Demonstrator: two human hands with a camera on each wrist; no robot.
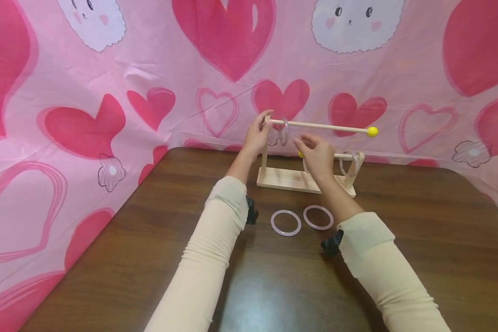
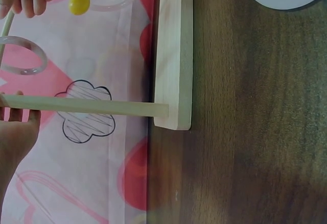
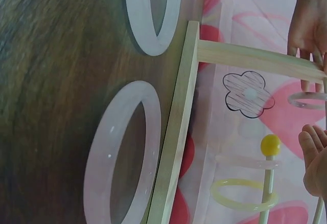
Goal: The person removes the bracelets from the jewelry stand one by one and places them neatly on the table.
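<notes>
A pale ring point(image 1: 287, 133) hung on the upper rod point(image 1: 328, 126), near the left upright point(image 1: 264, 154); the left hand point(image 1: 258, 134) gripped the upright's top; the right hand point(image 1: 317, 154), loosely open, apparently empty, hovered near the ring; steady bracing probably served best; two loose rings point(image 1: 286, 234) lay before the base point(image 1: 290, 180).

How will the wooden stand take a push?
The stand will probably slide if nudged low, its plank base lying flat on the table. Pushed at the upper rod, high on one post, it seems likelier to tip.
</notes>
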